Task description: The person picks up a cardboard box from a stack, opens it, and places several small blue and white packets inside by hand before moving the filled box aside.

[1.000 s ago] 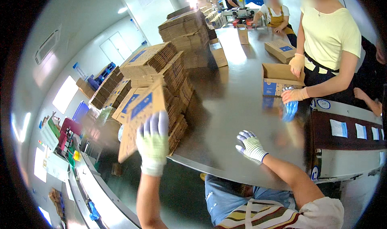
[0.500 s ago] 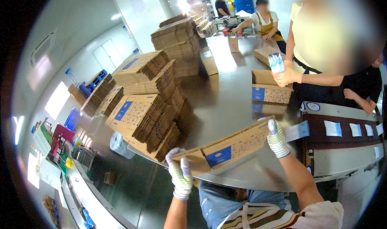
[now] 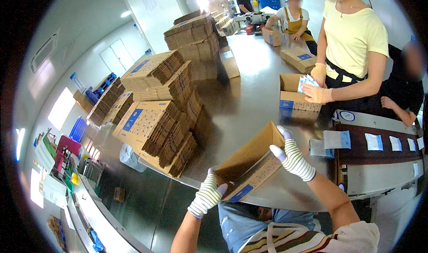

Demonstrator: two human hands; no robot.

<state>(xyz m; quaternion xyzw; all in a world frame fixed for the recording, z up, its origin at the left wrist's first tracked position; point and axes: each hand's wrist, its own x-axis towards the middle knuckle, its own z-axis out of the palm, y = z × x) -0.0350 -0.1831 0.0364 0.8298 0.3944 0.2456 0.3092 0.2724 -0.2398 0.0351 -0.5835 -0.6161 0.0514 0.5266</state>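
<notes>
A brown cardboard box (image 3: 256,175) with a blue printed patch is held at the near edge of the steel table, tilted toward me with its top open. My left hand (image 3: 208,194), in a striped glove, grips its left end between thumb and fingers. At the right end, my right hand (image 3: 294,157), gloved alike, pinches the wall with the thumb outside and the fingers behind. The bottom of the box is in shadow, so I cannot tell how its flaps lie.
Flattened cartons (image 3: 154,121) are stacked high on the left of the steel table (image 3: 214,139). To the right, a conveyor (image 3: 356,157) carries flat packets (image 3: 373,141). Beyond it a co-worker in yellow holds packets over another open box (image 3: 292,101). More people work farther back.
The carton has gone from a flattened strip to an opened box, tilted toward me. My hands have come closer together. The co-worker's packets have lowered to their box, and packets overlap at the conveyor's end.
</notes>
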